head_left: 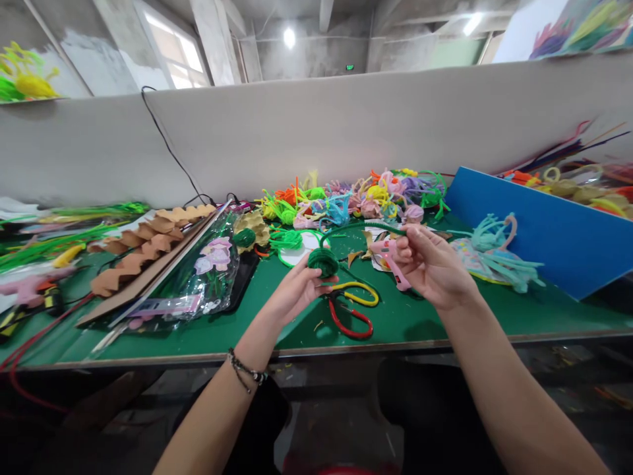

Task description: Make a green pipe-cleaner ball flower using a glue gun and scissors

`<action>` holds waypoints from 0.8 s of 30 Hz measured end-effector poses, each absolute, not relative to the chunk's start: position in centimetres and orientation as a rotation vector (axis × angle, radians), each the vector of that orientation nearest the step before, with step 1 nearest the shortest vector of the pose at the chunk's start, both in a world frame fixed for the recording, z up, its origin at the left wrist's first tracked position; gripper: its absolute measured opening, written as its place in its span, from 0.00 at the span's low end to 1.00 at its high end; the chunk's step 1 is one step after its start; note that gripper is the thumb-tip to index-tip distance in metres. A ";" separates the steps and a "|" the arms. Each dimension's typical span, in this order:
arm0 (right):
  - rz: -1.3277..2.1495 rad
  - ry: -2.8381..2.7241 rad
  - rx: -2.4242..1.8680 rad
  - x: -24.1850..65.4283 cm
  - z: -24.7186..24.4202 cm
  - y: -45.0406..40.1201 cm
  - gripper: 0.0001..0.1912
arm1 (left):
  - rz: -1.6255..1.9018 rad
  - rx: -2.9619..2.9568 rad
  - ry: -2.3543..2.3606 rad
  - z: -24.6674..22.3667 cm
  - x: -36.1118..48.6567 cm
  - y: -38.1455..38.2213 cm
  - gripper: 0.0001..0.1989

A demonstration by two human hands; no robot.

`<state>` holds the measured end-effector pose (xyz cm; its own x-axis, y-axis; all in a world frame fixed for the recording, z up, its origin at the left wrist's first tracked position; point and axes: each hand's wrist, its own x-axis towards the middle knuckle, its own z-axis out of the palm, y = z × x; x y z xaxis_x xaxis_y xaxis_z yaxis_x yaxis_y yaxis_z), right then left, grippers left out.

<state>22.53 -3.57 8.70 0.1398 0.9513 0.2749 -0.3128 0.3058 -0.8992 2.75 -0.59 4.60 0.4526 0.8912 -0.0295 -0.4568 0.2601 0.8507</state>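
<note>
Dark green fuzzy coil, rounded, wound in rings, pinched in left hand's fingers | right hand grips the coil's loose fuzzy strand, arched between hands | just below coil: scissors, looped yellow and red handles | beyond right fingers: smooth pink glue gun | right of right hand: flat blue panel

Blue panel on green table

Person w/ dark beaded, multi-strand bracelet on L wrist, R wrist bare, black legwear.
</note>
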 end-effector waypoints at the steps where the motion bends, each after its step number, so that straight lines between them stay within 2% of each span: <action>1: 1.074 -1.010 -0.785 22.5 8.5 -3.6 0.14 | 0.981 0.889 0.589 4.5 2.8 -0.5 0.14; 8: 0.987 -1.039 -0.786 22.4 6.6 -3.4 0.10 | 1.105 1.038 0.782 2.4 2.7 1.0 0.20; 16: 0.750 -1.043 -0.854 21.4 6.4 -3.2 0.17 | 1.225 1.686 1.160 2.6 1.4 1.3 0.21; 24: 0.693 -1.239 -1.044 19.8 4.7 -2.0 0.17 | 1.315 1.521 0.985 2.4 2.6 1.0 0.19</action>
<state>19.84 -2.03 4.71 0.2275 0.8821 0.4125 0.1096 0.3977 -0.9109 2.59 1.03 2.38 0.1278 0.9450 0.3010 0.0226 -0.3062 0.9517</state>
